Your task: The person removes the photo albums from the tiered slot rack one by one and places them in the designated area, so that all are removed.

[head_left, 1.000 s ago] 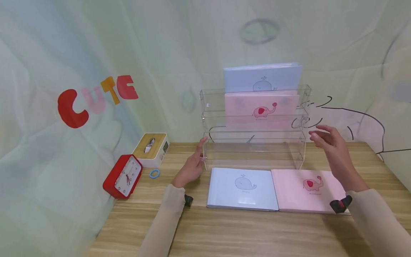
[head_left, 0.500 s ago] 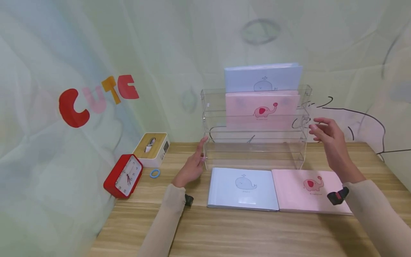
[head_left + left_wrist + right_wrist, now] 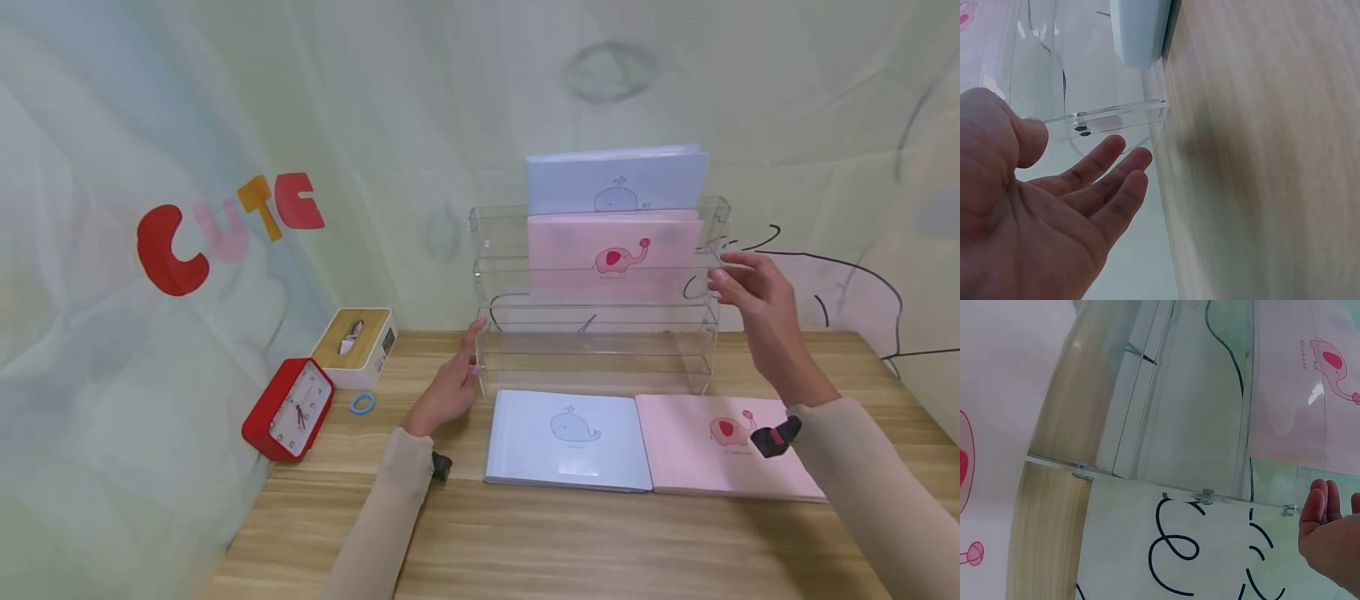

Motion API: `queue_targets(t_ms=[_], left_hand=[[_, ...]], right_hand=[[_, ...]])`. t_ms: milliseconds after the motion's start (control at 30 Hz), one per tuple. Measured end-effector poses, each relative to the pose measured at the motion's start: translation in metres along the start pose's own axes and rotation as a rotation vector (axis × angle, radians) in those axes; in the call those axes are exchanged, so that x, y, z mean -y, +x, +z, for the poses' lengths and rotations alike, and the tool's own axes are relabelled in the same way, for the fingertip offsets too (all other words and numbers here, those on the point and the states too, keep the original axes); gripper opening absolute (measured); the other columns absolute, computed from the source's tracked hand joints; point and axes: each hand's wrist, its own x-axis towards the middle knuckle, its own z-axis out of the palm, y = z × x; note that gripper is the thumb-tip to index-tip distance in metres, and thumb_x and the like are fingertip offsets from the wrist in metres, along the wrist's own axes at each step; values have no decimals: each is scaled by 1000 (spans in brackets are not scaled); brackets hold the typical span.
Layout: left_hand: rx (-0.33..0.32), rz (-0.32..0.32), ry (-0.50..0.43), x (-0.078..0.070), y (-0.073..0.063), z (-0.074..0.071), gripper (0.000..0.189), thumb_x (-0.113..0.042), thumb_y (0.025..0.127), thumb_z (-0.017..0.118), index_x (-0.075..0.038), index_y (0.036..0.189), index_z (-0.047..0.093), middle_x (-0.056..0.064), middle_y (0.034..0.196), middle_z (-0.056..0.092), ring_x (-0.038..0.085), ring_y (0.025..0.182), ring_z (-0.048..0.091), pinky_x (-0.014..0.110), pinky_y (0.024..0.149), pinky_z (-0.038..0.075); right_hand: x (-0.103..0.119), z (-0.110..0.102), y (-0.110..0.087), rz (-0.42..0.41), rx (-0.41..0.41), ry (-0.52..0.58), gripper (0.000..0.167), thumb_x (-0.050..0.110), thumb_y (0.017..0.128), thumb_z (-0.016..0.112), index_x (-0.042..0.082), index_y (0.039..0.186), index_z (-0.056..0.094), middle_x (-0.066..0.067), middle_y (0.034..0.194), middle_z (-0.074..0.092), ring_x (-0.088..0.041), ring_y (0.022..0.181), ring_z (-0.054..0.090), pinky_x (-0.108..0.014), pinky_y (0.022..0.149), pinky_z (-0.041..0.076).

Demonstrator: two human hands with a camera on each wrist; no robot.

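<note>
A clear acrylic tiered rack (image 3: pixel 592 362) stands on the table. A blue whale-print album (image 3: pixel 555 179) stands in its top tier, with a pink elephant-print album (image 3: pixel 570 242) in the tier below. My left hand (image 3: pixel 447 392) is at the rack's left side, fingers relaxed; in the left wrist view its thumb lies at the clear side panel (image 3: pixel 1110 119). My right hand (image 3: pixel 768 321) is at the upper right side, fingers loosely bent, fingertips right at the edge. Another blue whale album (image 3: pixel 525 442) and another pink elephant album (image 3: pixel 675 450) lie flat before the rack.
A red alarm clock (image 3: pixel 288 408) stands at the left, beside a white box with a wooden top (image 3: pixel 330 350). A small blue ring (image 3: pixel 362 403) lies near them. A printed curtain (image 3: pixel 375 108) hangs behind the wooden table (image 3: pixel 525 542).
My right hand has moved up and left, from beside the rack to its right edge. My left hand keeps its place at the left side, and the albums have not moved.
</note>
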Motion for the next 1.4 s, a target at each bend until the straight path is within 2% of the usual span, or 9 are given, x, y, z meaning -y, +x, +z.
queue_targets(t_ms=[133,267,333,433,567,667,933,1167,1400], left_hand=[[1,-7,-9,-1,0,-1,79,-4,112,45,-32,172,1,28,152,55,27,87,59,49,87,55],[-2,-10,-13,-1,0,-1,78,-4,112,45,-32,171,2,28,149,58,28,91,60,50,89,56],[-2,-11,-9,-1,0,-1,78,-4,113,44,-33,171,2,27,143,61,28,91,60,49,88,55],[0,-14,0,0,0,0,78,-5,113,43,-34,171,2,25,133,64,27,91,59,47,87,55],[12,-26,4,2,1,0,78,-7,113,43,-36,171,0,23,130,65,26,89,59,46,87,55],[19,-33,-1,2,1,0,78,-8,114,43,-37,171,0,22,131,65,25,88,58,45,87,55],[13,-43,-4,-1,0,-1,77,-8,114,42,-37,171,1,22,128,65,24,87,58,49,92,56],[13,-34,-6,-1,0,-2,78,-8,114,42,-37,171,-1,25,153,56,29,93,61,55,102,54],[22,-38,-2,0,1,0,78,-9,114,42,-38,171,-3,23,161,50,30,92,61,54,101,55]], right_hand=[[3,2,7,22,25,-19,42,34,112,55,24,152,49,23,127,60,4,119,58,-14,109,47],[7,4,15,43,47,-22,48,36,112,54,24,158,44,16,137,59,5,125,53,-35,127,40],[9,5,19,47,53,-17,52,37,112,54,22,160,41,8,144,59,4,127,51,-42,130,37],[12,6,24,46,60,-24,57,37,112,54,20,164,37,-6,154,55,0,132,50,-45,131,36],[14,8,29,44,65,-41,61,38,112,53,21,167,32,-18,164,46,-16,145,49,-47,132,34],[16,10,32,27,65,-33,63,36,112,54,21,168,30,-19,167,44,-20,148,47,-47,132,34],[17,15,35,4,61,19,64,32,110,58,21,167,30,-19,166,44,-17,144,47,-44,130,37],[21,17,36,-52,39,42,62,25,107,65,22,164,38,-11,157,54,-10,133,53,-14,107,48],[29,22,46,-75,106,64,66,19,102,72,26,162,43,-10,155,57,-14,132,57,-13,97,53]])
